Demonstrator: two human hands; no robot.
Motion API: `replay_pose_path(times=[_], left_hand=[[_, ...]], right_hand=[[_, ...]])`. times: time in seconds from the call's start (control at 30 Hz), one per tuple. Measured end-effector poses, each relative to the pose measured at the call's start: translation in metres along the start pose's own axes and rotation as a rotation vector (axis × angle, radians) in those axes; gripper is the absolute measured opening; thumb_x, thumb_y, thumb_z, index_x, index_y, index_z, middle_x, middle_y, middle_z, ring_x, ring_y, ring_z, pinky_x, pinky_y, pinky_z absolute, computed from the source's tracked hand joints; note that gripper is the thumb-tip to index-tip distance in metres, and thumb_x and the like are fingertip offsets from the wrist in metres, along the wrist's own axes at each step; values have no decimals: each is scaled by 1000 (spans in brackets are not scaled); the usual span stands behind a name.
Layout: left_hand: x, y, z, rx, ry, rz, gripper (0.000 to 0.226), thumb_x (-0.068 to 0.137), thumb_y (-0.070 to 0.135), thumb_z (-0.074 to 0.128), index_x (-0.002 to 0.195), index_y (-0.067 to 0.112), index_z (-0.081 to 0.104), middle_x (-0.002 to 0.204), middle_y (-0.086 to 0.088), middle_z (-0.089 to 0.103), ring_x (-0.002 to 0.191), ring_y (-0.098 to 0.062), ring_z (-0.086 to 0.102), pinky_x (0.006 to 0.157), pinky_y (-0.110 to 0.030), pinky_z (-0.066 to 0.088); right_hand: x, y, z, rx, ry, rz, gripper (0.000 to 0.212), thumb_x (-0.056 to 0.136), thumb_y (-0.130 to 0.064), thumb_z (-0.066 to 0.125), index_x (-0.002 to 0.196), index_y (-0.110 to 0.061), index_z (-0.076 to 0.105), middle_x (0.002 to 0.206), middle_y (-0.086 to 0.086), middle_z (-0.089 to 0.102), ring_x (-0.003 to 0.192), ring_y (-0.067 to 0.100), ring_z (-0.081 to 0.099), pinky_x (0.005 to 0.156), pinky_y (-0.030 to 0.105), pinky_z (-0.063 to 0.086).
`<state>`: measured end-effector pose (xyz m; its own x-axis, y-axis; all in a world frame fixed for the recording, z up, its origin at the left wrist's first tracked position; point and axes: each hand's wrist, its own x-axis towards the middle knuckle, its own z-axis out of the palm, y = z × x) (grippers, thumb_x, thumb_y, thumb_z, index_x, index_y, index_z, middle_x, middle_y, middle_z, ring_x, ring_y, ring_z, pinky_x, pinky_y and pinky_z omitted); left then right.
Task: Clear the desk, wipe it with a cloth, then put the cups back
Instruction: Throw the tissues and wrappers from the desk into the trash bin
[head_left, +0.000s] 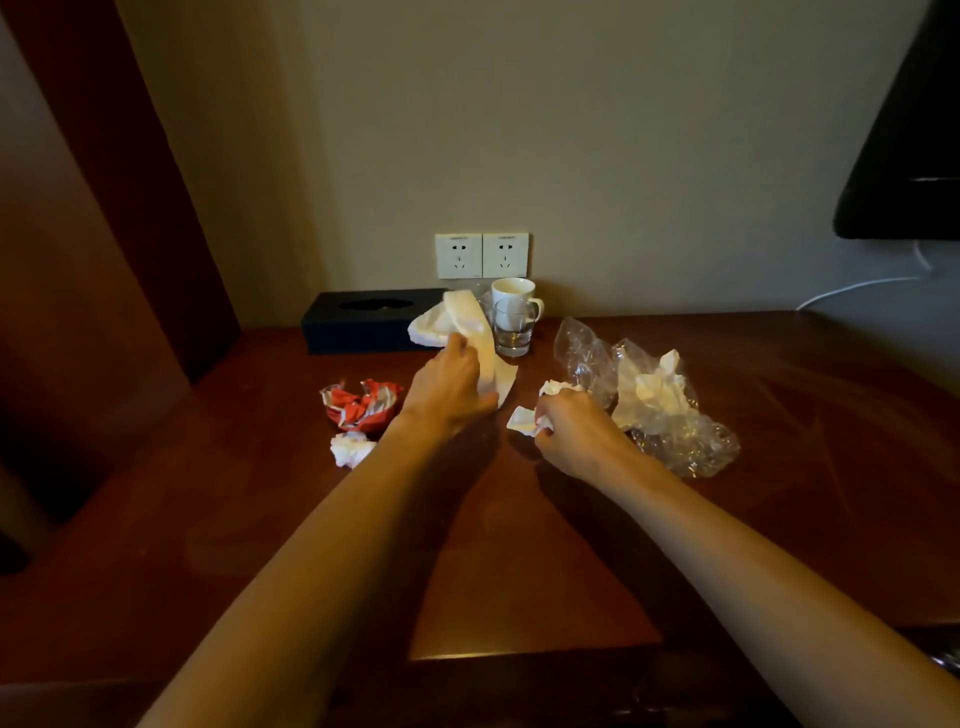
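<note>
My left hand (451, 384) grips a long white cloth (474, 325) that rises from the dark wooden desk (519, 545) toward the back. My right hand (574, 431) is closed on crumpled white tissue (524, 422) just to the right. A white mug (514, 295) stands at the back by the wall, with a clear glass (513, 332) in front of it. Crumpled clear plastic (670, 415) with white paper (657, 384) on it lies right of my right hand. A red and white wrapper (358, 408) and a small tissue ball (350, 449) lie to the left.
A dark tissue box (363, 322) sits at the back left against the wall, under two white sockets (481, 254). A dark cabinet side (119, 182) rises at left. A black screen (904, 156) hangs at upper right with a white cable (857, 288) below it.
</note>
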<state>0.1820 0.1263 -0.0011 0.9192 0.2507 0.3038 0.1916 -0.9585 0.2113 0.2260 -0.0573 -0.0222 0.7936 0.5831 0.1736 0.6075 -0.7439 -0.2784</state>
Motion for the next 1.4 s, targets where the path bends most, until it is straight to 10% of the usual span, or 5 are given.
replay_pose_path(times=[0.23, 0.47, 0.83, 1.17, 1.4], left_hand=[[34, -15, 40, 217, -112, 30, 33, 97, 35, 62, 127, 21, 65, 127, -9, 60, 103, -24, 64, 75, -32, 53], [33, -32, -6, -210, 81, -55, 16, 100, 29, 56, 96, 34, 71, 80, 5, 67, 65, -13, 65, 57, -30, 55], [-70, 9, -47, -224, 111, 78, 12, 95, 16, 66, 103, 21, 73, 93, 2, 72, 84, -18, 69, 75, -39, 61], [-192, 183, -41, -241, 312, 340, 14, 92, 27, 59, 96, 14, 64, 93, -19, 72, 86, -45, 67, 66, -45, 55], [-296, 324, 87, -436, -52, 543, 21, 89, 37, 50, 96, 20, 61, 91, -5, 68, 83, -35, 67, 64, -45, 54]], right_hand=[[4, 15, 5, -122, -242, 28, 47, 89, -43, 61, 134, -29, 56, 129, 6, 45, 111, 34, 58, 84, 41, 50], [11, 14, 5, 15, -168, 73, 38, 88, -1, 59, 123, -14, 66, 107, 14, 69, 79, 28, 69, 70, 36, 58], [-57, -8, -42, 119, -16, 60, 27, 93, -6, 56, 116, -16, 67, 113, 11, 65, 83, 24, 53, 55, 28, 36], [-245, 51, -112, 133, 248, 291, 26, 98, -39, 62, 108, -15, 64, 99, 11, 68, 92, 30, 66, 66, 33, 47], [-418, 194, -54, 221, 255, 731, 28, 95, -42, 64, 95, -14, 65, 93, 9, 70, 91, 32, 66, 74, 38, 53]])
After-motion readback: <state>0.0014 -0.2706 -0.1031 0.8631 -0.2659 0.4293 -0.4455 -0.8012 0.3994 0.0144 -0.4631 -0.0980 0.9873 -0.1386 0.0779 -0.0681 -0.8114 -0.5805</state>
